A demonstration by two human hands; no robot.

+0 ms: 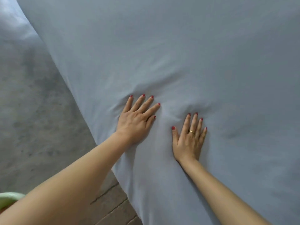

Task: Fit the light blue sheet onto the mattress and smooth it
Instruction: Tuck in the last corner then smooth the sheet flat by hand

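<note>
Both hands flat on sheet, smoothing.
L hand & R hand, fingers spread, press creases at frame center; sheet covers mattress, floor at left.

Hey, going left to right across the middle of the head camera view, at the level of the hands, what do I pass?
Grey floor → left hand pressed flat on the light blue sheet → bunched wrinkles → right hand, flat, wearing a ring → smooth sheet.
</note>
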